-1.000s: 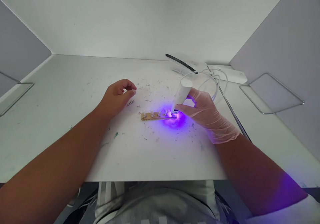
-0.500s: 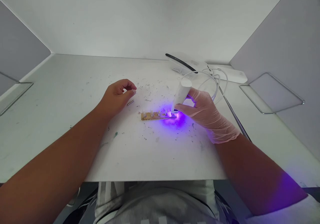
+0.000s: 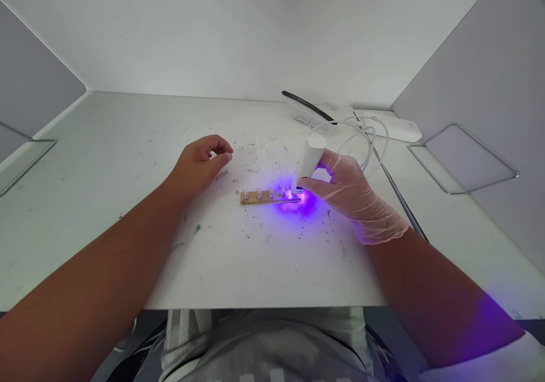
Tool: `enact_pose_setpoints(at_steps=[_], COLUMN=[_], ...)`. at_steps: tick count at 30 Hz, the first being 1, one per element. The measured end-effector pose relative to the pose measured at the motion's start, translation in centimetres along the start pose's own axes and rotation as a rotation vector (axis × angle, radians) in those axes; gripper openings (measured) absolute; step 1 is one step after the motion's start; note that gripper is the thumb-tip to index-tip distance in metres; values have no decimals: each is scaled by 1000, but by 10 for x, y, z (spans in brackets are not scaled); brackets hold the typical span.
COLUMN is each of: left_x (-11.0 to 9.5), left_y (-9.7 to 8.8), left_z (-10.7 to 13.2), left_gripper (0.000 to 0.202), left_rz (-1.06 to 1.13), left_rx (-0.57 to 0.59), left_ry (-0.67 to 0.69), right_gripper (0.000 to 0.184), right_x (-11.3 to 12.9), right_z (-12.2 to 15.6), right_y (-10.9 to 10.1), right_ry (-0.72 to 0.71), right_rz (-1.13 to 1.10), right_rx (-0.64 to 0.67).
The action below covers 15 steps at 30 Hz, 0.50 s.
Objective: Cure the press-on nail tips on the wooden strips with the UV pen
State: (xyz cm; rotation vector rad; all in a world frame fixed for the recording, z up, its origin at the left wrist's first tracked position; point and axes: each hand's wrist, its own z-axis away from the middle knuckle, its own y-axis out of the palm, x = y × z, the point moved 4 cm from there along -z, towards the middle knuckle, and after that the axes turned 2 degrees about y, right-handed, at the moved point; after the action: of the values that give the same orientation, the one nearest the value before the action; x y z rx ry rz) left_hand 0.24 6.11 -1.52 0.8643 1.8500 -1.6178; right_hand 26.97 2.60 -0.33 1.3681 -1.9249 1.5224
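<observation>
My right hand point(image 3: 340, 183), in a thin translucent glove, is closed around a white handheld UV lamp point(image 3: 311, 155). The lamp's lower end shines violet light onto the right end of a narrow yellowish strip point(image 3: 255, 198) on the table. Several small clear pieces point(image 3: 258, 193) stand in a row along that strip. My bare left hand point(image 3: 206, 158) rests on the table to the left of it, fingers curled and thumb tip close to the index fingertip; whatever may be between them is too small to make out. Beside its thumb lies a short metal pin point(image 3: 222, 175).
A white cable point(image 3: 385, 143) loops behind the lamp near a white box point(image 3: 395, 127). Beyond are a clear container with a black edge point(image 3: 309, 107) and a long metal rod point(image 3: 400, 194). Wire frames point(image 3: 468, 192) stand at both sides. Small debris dots the white table point(image 3: 255, 268).
</observation>
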Motion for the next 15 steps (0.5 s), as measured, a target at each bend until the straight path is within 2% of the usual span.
enact_pose_setpoints(at_steps=[15], left_x=[-3], left_y=[0], left_z=[1], left_gripper=[9], left_rz=[-5], left_rx=[1], left_ry=[-8], right_gripper=[6], right_x=[0], right_z=[0], right_y=[0], right_ry=[23], right_rz=[4], right_rx=[-8])
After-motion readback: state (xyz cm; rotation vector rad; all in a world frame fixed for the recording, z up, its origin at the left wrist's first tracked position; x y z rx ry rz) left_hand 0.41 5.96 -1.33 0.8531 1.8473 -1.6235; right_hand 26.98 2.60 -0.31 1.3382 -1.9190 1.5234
